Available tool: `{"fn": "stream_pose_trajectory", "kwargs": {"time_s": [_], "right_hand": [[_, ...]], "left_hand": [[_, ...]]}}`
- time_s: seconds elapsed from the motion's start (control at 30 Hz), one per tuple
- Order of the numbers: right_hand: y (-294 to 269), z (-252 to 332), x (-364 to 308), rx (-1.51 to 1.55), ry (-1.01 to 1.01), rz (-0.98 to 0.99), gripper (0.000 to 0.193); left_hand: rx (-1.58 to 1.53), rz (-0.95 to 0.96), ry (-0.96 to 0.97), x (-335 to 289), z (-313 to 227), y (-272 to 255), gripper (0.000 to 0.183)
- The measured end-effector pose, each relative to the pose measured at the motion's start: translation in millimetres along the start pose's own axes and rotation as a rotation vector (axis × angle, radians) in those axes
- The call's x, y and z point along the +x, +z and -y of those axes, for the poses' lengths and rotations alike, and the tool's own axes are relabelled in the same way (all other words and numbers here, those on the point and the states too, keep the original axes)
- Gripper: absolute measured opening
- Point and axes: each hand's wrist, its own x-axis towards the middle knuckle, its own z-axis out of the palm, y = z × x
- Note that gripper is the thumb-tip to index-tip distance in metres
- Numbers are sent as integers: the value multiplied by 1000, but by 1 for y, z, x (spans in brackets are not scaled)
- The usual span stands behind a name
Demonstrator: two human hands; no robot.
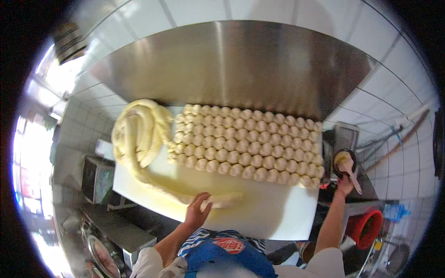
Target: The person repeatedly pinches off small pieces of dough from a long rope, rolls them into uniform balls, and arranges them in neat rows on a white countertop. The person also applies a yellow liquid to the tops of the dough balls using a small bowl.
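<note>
My left hand [198,209] curls over a thick pale dough rope [169,194] near the front edge of a white board [278,211]. The rope's free end sticks out to the right of that hand. Toward the left it runs back into a large oily dough coil [143,132]. Rows of small round dough balls [245,143] sit packed close together behind. At the far right my right hand [344,186] is closed at the near rim of a small black bowl [338,167]. A pale, wide-bladed spatula [346,167] leans in the bowl, its handle beside my fingers.
A metal panel [232,65] rises behind the board, against white tiles. Below my right arm's outer side stands a red bucket [365,228], with a blue-capped clear bottle [395,211] nearby. At the lower left are a dark counter [118,231] and a round pan [103,257].
</note>
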Motion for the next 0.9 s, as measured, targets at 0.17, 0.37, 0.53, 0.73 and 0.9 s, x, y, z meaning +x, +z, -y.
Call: {"fn": "stream_pose_trajectory", "kwargs": {"time_s": [0.17,0.37,0.53,0.73,0.9], "right_hand": [[43,96,-132,-117,-65,395,27],[147,129,-341,-158,6,759,22],[213,117,-485,-209,116,962,24],[256,118,-568,-36,256,1037,27],[298,132,-617,119,138,1063,25]], "left_hand": [[-572,269,-372,42,-3,8,38],[-1159,586,-345,109,-21,-9,59],[-1433,662,-388,120,20,-77,54],[-1419,532,-374,111,98,-154,48],[-1420,491,-425,123,128,-200,51]]}}
